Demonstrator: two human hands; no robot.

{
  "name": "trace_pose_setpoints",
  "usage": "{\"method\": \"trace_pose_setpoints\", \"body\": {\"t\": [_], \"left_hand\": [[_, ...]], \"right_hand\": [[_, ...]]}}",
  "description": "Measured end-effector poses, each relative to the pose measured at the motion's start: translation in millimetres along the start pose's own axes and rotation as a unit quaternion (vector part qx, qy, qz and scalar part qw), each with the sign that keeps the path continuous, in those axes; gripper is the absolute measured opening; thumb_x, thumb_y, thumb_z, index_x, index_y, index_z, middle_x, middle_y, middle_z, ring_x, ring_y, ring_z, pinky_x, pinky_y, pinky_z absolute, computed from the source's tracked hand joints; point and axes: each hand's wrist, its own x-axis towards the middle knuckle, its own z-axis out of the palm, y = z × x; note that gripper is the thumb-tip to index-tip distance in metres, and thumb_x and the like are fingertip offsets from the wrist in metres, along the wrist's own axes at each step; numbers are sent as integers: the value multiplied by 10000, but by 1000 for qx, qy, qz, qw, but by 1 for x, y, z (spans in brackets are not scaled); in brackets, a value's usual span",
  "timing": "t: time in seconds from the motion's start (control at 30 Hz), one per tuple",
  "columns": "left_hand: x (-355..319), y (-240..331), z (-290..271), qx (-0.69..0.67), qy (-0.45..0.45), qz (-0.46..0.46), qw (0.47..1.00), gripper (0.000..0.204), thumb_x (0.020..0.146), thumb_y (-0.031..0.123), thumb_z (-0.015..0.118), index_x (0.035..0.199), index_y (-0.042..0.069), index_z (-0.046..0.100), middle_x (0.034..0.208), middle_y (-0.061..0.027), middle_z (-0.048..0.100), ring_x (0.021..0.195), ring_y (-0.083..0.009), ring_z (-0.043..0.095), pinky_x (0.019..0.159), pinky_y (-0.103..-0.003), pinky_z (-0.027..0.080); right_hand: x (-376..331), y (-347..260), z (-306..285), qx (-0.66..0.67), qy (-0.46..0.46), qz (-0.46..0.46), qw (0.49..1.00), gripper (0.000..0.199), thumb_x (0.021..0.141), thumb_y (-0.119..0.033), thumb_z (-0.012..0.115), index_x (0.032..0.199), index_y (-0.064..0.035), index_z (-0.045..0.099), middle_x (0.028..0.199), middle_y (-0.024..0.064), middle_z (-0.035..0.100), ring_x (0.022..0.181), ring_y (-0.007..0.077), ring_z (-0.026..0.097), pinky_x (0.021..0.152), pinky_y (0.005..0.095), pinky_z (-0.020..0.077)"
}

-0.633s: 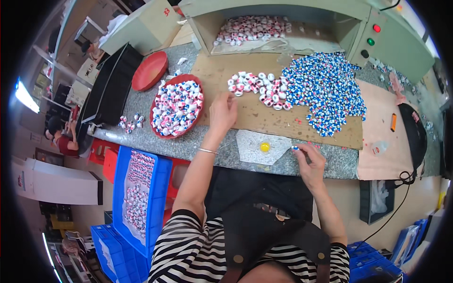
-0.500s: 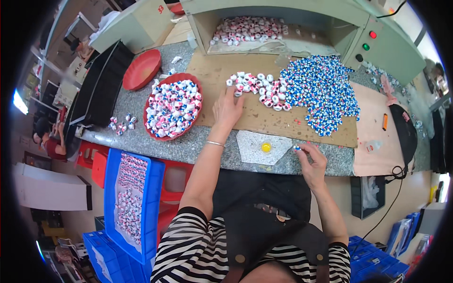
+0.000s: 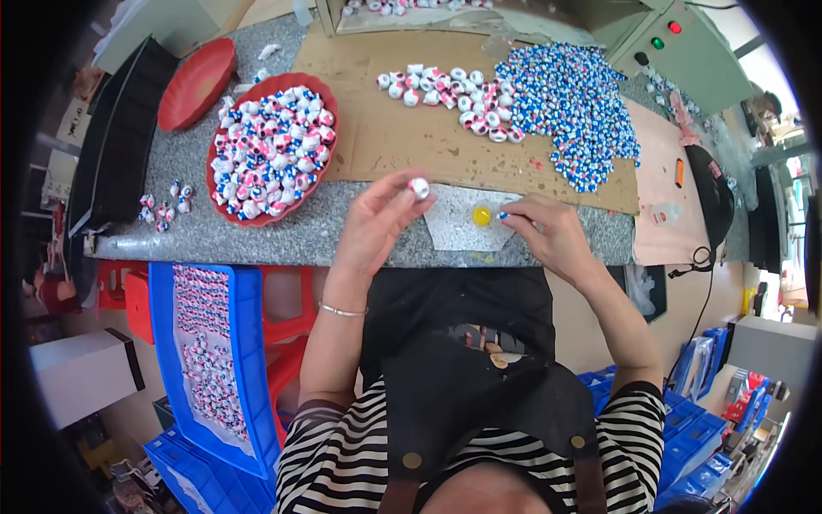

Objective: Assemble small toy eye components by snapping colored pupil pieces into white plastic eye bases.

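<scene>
My left hand (image 3: 373, 221) pinches a small rounded white and pink piece (image 3: 419, 188) between thumb and fingertips, above the left edge of a pale speckled slab (image 3: 449, 233). My right hand (image 3: 555, 237) grips a tiny blue and white piece (image 3: 503, 216) at its fingertips. That piece is just right of a round yellow blob (image 3: 482, 215) on the slab. Beyond the hands, a cardboard sheet (image 3: 360, 146) bears loose white and pink pieces (image 3: 479, 104) and a big heap of tiny blue and white pieces (image 3: 569, 107).
A red bowl (image 3: 332, 103) full of joined-looking pieces stands at left, near an empty-looking red dish (image 3: 193, 86). Several pieces (image 3: 164, 208) lie beside it. Below the counter's left edge is a blue crate (image 3: 246, 343). An orange knife-like object (image 3: 679, 173) lies at right.
My left hand has come back from the loose white and pink pieces with one in its fingers. My right hand has brought the tiny piece left, beside the yellow blob. The view has shifted.
</scene>
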Motion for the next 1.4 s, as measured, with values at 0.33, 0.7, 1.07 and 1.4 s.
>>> {"method": "trace_pose_setpoints", "body": {"t": [0.33,0.7,1.07,1.4], "left_hand": [[-49,-18,-18,-30,-34,24,999,283,930,35,572,1211,11,554,1102,-80,627,955,-166,633,854,-281,508],[-34,-35,2,45,-49,25,997,371,878,-50,612,1237,-11,527,1098,-79,614,1017,-153,620,896,-276,501],[-17,-63,36,353,22,271,895,296,783,-85,683,1065,-12,628,1040,-122,639,874,-171,666,743,-258,567],[-16,-38,38,214,-181,21,960,255,928,32,569,1167,-40,625,961,-92,647,792,-121,629,700,-241,523]], "right_hand": [[22,-5,23,-235,-96,-172,952,206,728,18,585,929,7,630,779,141,568,781,333,594,663,430,486],[20,-3,25,-223,-87,-166,957,83,680,15,571,760,5,548,798,169,568,805,355,601,697,442,496],[0,-12,15,310,-8,162,937,178,892,-83,651,1030,28,667,873,42,683,787,79,609,694,244,498],[-13,-17,5,93,14,-86,992,133,829,-39,671,960,-24,687,765,112,645,693,228,657,608,318,503]]}}
